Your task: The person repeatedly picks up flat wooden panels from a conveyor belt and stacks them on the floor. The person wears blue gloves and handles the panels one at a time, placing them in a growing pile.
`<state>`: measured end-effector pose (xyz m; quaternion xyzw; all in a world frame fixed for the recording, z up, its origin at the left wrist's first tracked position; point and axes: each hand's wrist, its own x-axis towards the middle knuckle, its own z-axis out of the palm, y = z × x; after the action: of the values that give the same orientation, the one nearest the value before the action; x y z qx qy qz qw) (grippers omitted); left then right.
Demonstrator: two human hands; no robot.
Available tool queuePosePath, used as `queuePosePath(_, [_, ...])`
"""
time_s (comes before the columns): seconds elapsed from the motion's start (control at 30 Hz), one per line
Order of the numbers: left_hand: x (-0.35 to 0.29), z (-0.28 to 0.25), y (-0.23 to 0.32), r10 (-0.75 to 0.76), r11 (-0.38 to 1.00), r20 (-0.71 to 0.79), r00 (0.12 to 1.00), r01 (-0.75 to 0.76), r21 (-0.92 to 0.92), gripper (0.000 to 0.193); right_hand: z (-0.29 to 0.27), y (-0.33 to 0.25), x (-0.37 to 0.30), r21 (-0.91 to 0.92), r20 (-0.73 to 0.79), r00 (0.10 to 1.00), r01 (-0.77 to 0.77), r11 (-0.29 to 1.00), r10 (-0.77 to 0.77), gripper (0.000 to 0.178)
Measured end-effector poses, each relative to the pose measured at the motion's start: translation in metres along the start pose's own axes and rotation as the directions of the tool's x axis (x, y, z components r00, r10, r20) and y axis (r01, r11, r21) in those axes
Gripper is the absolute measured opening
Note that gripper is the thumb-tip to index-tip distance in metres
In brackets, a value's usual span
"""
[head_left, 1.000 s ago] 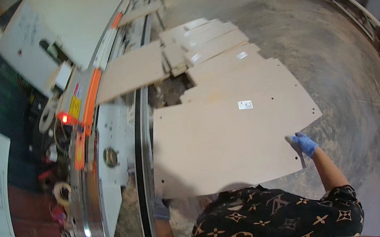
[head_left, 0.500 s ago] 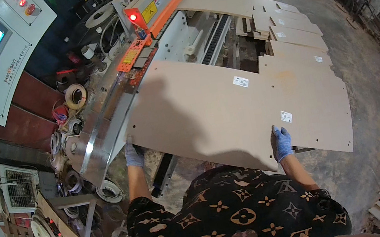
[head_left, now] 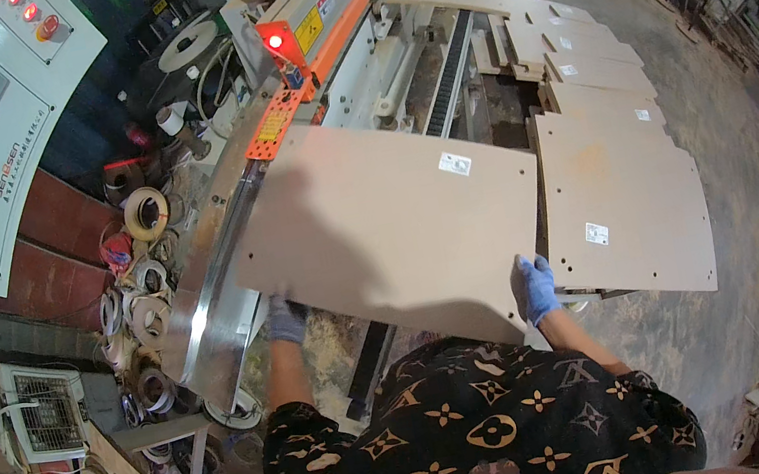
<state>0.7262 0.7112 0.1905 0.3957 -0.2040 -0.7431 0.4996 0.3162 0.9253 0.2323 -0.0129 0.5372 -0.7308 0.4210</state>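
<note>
In the head view, the landmark is the long machine with the orange strip. The brown panel lies at its near end, flat side up, its left edge over the metal bed and its far left corner just beside the orange plate, probably so that this edge runs along the machine. The left hand, gloved, is at the panel's near edge, close to the machine; its fingers go beneath, likely bearing weight, and I cannot tell how far they are curled. The right hand, farther from the machine, is closed around the panel's right edge by the near corner, seemingly to steady the side away from the bed. Right of the machine, the overlapping boards lie fanned, perhaps for easy reach; left of it sit tape rolls.
</note>
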Motion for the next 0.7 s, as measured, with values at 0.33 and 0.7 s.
queuePosePath(0.33, [0.023,0.056,-0.035,0.029,0.976,-0.187,0.982,-0.068,-0.208,0.048,0.041,0.041,0.054,-0.016,0.135,0.976,-0.171,0.985,0.172,0.014])
queuePosePath(0.7, [0.07,0.111,-0.032,-0.008,0.955,-0.179,0.984,-0.046,-0.294,0.052,0.06,0.011,0.097,0.858,0.392,0.83,-0.486,0.17,0.396,0.015])
